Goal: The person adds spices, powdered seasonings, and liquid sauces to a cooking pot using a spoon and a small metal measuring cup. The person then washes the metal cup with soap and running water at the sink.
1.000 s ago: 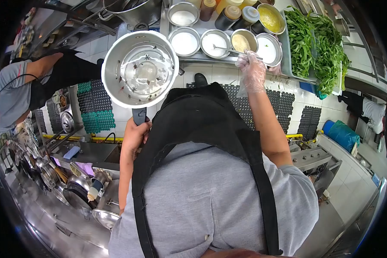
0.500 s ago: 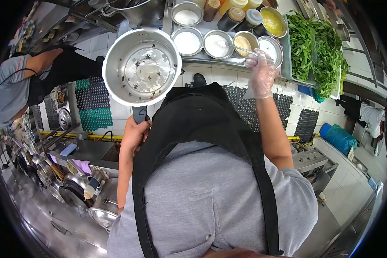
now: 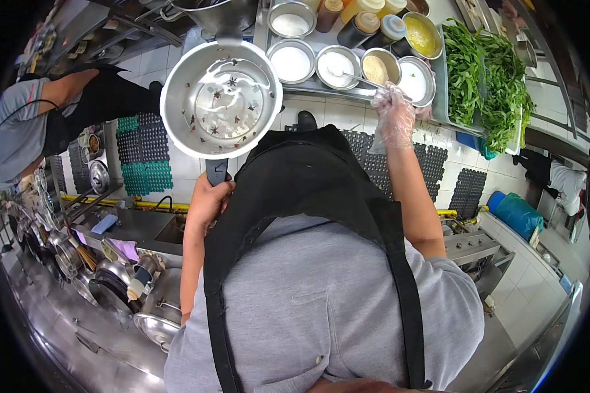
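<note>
"Fingers (image 3: 383, 98) of the right hand (image 3: 394, 119): how are they set?"
"Closed around a spoon (image 3: 372, 82); its far end is shown against a metal bowl (image 3: 333, 87) of white contents (image 3: 332, 63)."
"And the left hand (image 3: 210, 194)?"
"By it the pot (image 3: 177, 108) is gripped by its handle (image 3: 217, 170), left of that bowl. Greens (image 3: 501, 82) are heaped far right."

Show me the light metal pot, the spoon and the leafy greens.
Pot (image 3: 178, 99): head view, on the bare inner wall at the picture's left.
Spoon (image 3: 368, 81): head view, on the exposed stretch of its handle.
Leafy greens (image 3: 464, 75): head view, on leaves in the left-hand part of the heap.
</note>
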The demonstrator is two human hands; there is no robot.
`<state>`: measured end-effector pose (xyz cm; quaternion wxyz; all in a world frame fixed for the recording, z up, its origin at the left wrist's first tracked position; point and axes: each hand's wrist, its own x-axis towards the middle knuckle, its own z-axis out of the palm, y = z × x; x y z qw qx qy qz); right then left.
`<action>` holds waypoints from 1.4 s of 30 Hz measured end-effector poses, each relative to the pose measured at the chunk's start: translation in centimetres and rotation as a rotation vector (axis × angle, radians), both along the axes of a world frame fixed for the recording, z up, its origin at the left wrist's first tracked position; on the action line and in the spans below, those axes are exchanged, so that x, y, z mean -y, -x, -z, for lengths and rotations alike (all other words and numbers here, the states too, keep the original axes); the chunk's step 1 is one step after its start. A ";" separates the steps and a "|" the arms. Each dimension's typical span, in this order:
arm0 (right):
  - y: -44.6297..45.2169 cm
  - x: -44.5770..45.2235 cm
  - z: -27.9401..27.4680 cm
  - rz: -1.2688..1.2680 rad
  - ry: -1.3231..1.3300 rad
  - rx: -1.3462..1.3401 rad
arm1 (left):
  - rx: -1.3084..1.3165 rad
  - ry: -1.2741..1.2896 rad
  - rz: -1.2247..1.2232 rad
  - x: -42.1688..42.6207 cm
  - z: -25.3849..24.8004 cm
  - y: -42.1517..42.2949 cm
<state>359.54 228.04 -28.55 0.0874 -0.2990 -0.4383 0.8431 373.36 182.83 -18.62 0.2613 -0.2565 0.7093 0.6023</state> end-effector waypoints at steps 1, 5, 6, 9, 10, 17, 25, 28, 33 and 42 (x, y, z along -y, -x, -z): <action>-0.1 -0.1 -0.2 -0.005 0.020 -0.016 | 0.003 0.001 -0.001 0.0 -0.1 0.0; 0.0 -0.8 -0.7 -0.026 0.013 -0.033 | -0.005 -0.003 -0.015 -0.4 0.2 -0.4; -0.1 -0.9 -1.0 -0.021 -0.004 -0.036 | -0.003 -0.004 -0.023 -0.7 0.1 -0.4; -0.6 -0.5 -2.5 -0.020 -0.019 -0.053 | 0.000 0.003 -0.025 -0.5 0.2 -0.6; -0.8 -0.1 -3.1 -0.020 -0.016 -0.066 | 0.002 0.011 -0.014 -0.3 0.3 -0.7; -1.2 4.0 -9.4 -0.119 -0.065 -0.139 | 0.021 -0.039 -0.037 0.1 0.2 -0.6; -2.4 15.0 -13.8 -0.769 -0.611 -0.411 | 0.035 -0.079 0.000 -0.1 0.7 -1.3; -1.9 15.0 -15.8 -0.674 -1.483 -1.145 | 0.056 -0.107 0.021 -0.3 1.0 -0.9; -3.0 10.1 -20.2 -0.423 -1.086 -0.814 | 0.042 -0.059 -0.016 -0.8 -1.0 -0.3; -1.1 -3.5 -7.8 -0.065 -0.927 -0.146 | 0.014 0.106 0.071 0.2 -1.2 1.2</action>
